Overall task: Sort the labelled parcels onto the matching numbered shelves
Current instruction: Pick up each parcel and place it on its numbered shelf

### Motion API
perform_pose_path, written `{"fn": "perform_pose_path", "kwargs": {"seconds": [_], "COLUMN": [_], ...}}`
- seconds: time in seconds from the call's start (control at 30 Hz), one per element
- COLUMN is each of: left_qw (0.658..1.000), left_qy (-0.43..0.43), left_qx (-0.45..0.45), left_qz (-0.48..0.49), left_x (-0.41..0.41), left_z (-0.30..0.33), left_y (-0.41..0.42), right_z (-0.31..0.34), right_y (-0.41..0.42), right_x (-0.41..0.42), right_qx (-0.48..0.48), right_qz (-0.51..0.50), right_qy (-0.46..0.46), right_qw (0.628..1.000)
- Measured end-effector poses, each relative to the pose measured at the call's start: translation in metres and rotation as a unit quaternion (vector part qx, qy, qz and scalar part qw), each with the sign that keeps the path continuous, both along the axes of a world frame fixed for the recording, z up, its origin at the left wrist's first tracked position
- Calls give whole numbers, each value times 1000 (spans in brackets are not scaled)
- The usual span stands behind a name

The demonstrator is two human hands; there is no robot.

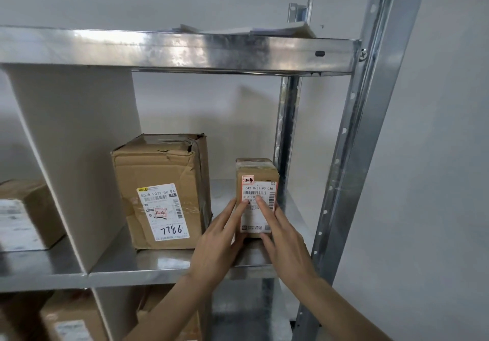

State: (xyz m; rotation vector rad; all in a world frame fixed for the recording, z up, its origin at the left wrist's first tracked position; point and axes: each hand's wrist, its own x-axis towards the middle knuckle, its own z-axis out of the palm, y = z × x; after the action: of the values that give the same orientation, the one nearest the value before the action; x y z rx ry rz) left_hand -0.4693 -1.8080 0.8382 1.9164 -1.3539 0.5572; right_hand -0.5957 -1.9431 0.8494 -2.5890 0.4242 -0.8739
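Reaching in from the lower edge, both forearms angle up toward the right-hand bay of the metal shelf (164,264). Left hand (219,245): fingers straight, laid against the front and left edge of the small parcel (258,179), thumb tucked low near its bottom corner. Right hand (284,240): fingers straight, index fingertip resting on the parcel's label (255,215) just below the barcode, remaining fingers along the lower right edge. Neither hand curls round the box; the two hands sit close together, flat against its front face.

Small parcel: brown carton, upright, standing on the shelf deck near the front edge, at the right end of the bay, close to the rear upright (287,129). Handwritten tag at its top left reads "1-4"; printed line reads "642 H431 00 036".

Left of it, apart by a clear gap: large parcel (158,171), dented brown carton, upright, label marked "1-4" and "7786". It stands just beside the grey divider panel (76,139) that closes the bay on the left.

Beyond the divider, another carton (29,208) in the neighbouring bay, label blurred. Lower tier: more cartons (71,319), partly visible.

Front right post (367,118): perforated galvanised steel. Upper shelf beam (185,49) carries flat white sheets (264,30) on top. Grey wall behind.
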Motion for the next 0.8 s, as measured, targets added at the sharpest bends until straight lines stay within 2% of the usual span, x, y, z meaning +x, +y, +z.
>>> {"fn": "perform_pose_path", "kwargs": {"seconds": [0.5, 0.63, 0.8], "left_qw": [1000, 999, 999], "left_qy": [-14, -3, -8], "left_qx": [13, -13, -20], "left_qz": [24, 38, 41], "left_x": [-1, -14, -30], "left_z": [-1, 9, 29], "left_y": [2, 13, 40], "right_z": [-2, -7, 9], "right_y": [1, 10, 32], "right_x": [-4, -22, -39], "right_qx": [17, 18, 4], "right_qz": [-9, -12, -17], "right_qy": [5, 16, -19], "right_qw": [1000, 1000, 1000]}}
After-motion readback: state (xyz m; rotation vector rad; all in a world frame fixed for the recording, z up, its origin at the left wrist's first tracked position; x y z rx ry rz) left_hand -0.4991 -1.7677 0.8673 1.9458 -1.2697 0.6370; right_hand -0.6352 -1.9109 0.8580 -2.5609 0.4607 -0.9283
